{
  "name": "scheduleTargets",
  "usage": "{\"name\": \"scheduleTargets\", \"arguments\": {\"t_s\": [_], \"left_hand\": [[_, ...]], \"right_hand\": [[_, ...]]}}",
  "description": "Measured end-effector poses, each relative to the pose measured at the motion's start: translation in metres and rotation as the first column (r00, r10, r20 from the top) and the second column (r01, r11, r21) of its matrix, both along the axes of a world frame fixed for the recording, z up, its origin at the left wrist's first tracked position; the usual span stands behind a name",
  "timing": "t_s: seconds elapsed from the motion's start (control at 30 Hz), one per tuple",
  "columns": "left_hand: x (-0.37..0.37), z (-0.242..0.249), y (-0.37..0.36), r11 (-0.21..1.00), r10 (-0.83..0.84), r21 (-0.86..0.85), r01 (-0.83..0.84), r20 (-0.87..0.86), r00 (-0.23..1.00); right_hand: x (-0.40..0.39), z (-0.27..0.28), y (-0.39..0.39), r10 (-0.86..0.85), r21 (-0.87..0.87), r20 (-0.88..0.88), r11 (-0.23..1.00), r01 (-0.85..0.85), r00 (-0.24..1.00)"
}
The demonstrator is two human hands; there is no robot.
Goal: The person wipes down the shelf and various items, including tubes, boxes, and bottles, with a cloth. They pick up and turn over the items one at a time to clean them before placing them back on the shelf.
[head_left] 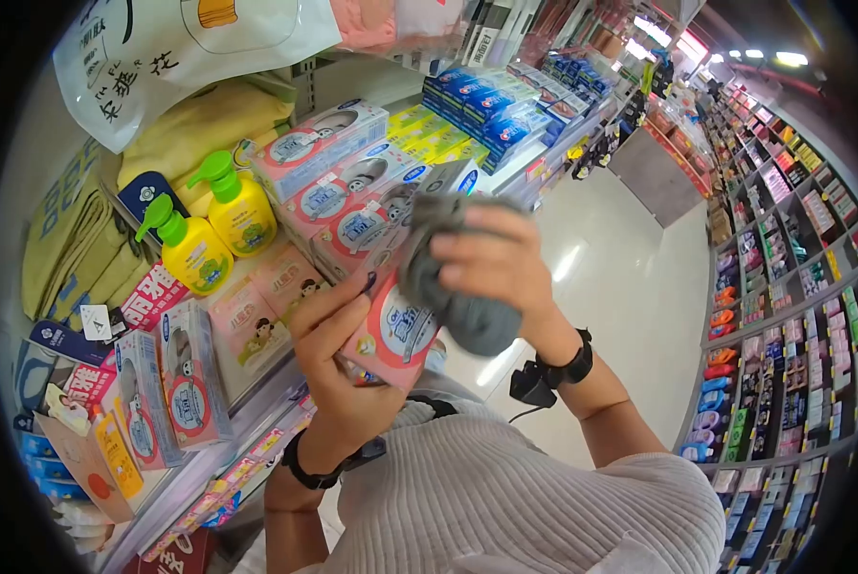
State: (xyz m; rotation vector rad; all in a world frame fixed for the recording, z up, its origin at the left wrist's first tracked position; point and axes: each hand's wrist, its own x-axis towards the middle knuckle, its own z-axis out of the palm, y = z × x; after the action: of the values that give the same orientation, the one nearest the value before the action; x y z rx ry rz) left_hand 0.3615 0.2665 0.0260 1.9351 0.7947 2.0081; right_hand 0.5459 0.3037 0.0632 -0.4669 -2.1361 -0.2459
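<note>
My left hand (338, 359) is closed around a pink and white box (390, 335) with a round red-rimmed label, held tilted in front of the shelf. In my right hand (501, 263) is a bunched grey cloth (481, 320), slightly blurred and pressed against or just in front of the box, hiding part of its upper side. Close behind the box stand stacked pink boxes (357, 225) of similar look. Two yellow pump bottles (194, 253) with green tops are to the left of my left hand.
Two similar narrow boxes (189, 378) stand at the shelf's front left, near folded green towels (84, 244). Blue toothpaste-like boxes (486, 100) are stacked farther along. A white packet (189, 57) overhangs at top left. Another stocked shelf (783, 287) lines the aisle's right side.
</note>
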Motion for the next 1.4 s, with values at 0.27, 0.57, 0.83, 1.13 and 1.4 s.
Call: {"name": "scheduleTargets", "arguments": {"t_s": [0.27, 0.57, 0.83, 1.13, 1.4], "left_hand": [[-0.013, 0.006, -0.019, 0.983, 0.170, 0.085, -0.164, -0.068, 0.983], [-0.030, 0.004, -0.038, 0.940, 0.338, 0.061, -0.335, -0.032, 0.941], [-0.032, -0.001, -0.048, 0.967, 0.252, -0.011, -0.253, 0.149, 0.956], [-0.035, -0.017, -0.061, 1.000, 0.024, -0.024, -0.016, 0.373, 0.928], [-0.038, -0.007, -0.081, 0.949, 0.231, -0.316, -0.004, 0.688, 0.688]], "right_hand": [[-0.006, 0.016, 0.014, -0.056, -0.443, -0.489, 0.875, -0.193, 0.870], [-0.018, -0.026, 0.008, -0.171, -0.647, -0.673, 0.609, -0.460, 0.720], [-0.050, -0.063, 0.001, -0.078, -0.465, -0.360, 0.879, -0.107, 0.930], [-0.103, -0.033, -0.028, 0.145, -0.033, -0.545, 0.980, -0.194, 0.825], [-0.116, -0.017, -0.046, 0.702, -0.314, -0.423, 0.479, -0.820, 0.573]]}}
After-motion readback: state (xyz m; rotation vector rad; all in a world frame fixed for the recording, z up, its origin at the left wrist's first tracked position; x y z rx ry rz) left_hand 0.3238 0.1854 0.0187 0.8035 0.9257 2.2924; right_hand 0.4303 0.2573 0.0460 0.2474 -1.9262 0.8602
